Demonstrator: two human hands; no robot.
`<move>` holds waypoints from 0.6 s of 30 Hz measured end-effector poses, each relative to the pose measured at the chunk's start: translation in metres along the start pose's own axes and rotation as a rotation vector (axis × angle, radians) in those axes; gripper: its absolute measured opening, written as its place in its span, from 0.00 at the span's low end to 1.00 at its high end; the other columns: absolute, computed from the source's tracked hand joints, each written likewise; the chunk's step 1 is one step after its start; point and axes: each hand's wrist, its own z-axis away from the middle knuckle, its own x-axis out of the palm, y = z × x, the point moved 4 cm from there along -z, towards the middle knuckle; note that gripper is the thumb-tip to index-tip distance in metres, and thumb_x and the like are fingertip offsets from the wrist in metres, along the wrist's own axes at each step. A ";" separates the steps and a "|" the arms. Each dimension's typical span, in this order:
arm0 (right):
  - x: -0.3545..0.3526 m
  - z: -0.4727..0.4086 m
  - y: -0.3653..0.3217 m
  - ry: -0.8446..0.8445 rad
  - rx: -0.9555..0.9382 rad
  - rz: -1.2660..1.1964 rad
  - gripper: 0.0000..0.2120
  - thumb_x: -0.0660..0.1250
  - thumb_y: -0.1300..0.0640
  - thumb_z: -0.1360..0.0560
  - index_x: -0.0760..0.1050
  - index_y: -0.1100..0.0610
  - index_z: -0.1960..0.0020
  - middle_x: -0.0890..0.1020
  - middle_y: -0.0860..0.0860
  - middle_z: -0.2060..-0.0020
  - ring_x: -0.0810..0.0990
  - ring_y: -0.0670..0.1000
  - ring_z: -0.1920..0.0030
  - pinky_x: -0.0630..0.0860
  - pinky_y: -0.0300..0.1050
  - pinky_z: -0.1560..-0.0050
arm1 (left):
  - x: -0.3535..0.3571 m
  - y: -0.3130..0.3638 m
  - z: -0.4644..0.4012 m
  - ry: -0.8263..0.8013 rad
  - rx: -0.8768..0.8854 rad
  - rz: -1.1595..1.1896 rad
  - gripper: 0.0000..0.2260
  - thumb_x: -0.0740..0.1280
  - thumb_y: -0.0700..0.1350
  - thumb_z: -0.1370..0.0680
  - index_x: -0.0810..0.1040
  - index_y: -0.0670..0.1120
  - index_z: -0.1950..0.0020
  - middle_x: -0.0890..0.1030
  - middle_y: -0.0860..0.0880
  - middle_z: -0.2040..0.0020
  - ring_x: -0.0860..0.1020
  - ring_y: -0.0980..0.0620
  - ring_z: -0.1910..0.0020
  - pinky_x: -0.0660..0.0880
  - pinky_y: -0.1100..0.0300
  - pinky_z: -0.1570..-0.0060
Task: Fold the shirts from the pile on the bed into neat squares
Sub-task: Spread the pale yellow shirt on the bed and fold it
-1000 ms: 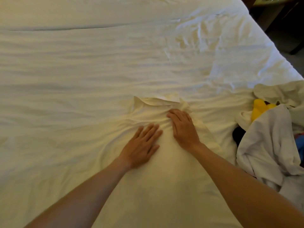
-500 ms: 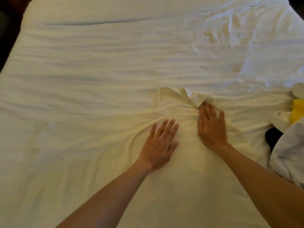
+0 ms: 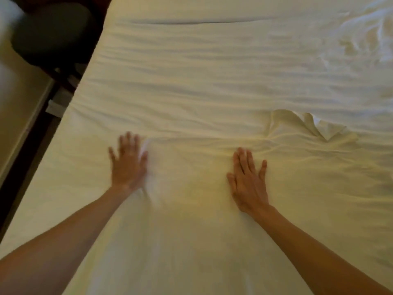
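A cream shirt (image 3: 297, 158) lies spread flat on the white bed sheet (image 3: 212, 71), its collar at the far right end with a corner turned over. My right hand (image 3: 247, 180) lies flat with straight fingers on the cloth, left of the collar. My left hand (image 3: 128, 161) is blurred and presses flat, fingers spread, farther left near the shirt's edge, where the cloth bunches under the wrist. The shirt and sheet are almost the same colour, so the shirt's outline is hard to trace. The pile of shirts is out of view.
The bed's left edge (image 3: 70, 107) runs diagonally along the left of the view. Beyond it are a dark floor strip and a dark rounded chair (image 3: 51, 33) at the top left. The sheet is crumpled at the top right (image 3: 365, 41).
Both hands have slid leftward and apart across the shirt, away from the collar. The view has swung left, so the pile at the right has left the frame.
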 end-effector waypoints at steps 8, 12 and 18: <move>0.032 -0.005 -0.033 0.036 -0.045 0.099 0.30 0.46 0.45 0.19 0.55 0.55 0.20 0.53 0.51 0.20 0.50 0.51 0.20 0.45 0.63 0.24 | 0.039 0.071 0.028 -0.191 0.555 -0.021 0.27 0.41 0.61 0.19 0.49 0.58 0.19 0.46 0.52 0.18 0.45 0.50 0.19 0.45 0.40 0.23; 0.033 -0.006 -0.040 0.044 -0.024 0.123 0.30 0.46 0.45 0.19 0.55 0.55 0.20 0.53 0.51 0.20 0.51 0.52 0.20 0.44 0.63 0.24 | 0.024 -0.057 -0.006 -0.134 -0.007 -0.053 0.25 0.44 0.59 0.17 0.46 0.58 0.19 0.43 0.49 0.18 0.42 0.47 0.20 0.42 0.36 0.25; 0.033 -0.012 -0.046 0.040 0.033 0.131 0.32 0.47 0.45 0.21 0.54 0.56 0.20 0.52 0.52 0.20 0.51 0.53 0.20 0.47 0.69 0.25 | 0.007 -0.003 -0.008 0.057 0.227 0.083 0.28 0.48 0.57 0.17 0.53 0.46 0.19 0.52 0.45 0.19 0.50 0.46 0.20 0.47 0.38 0.24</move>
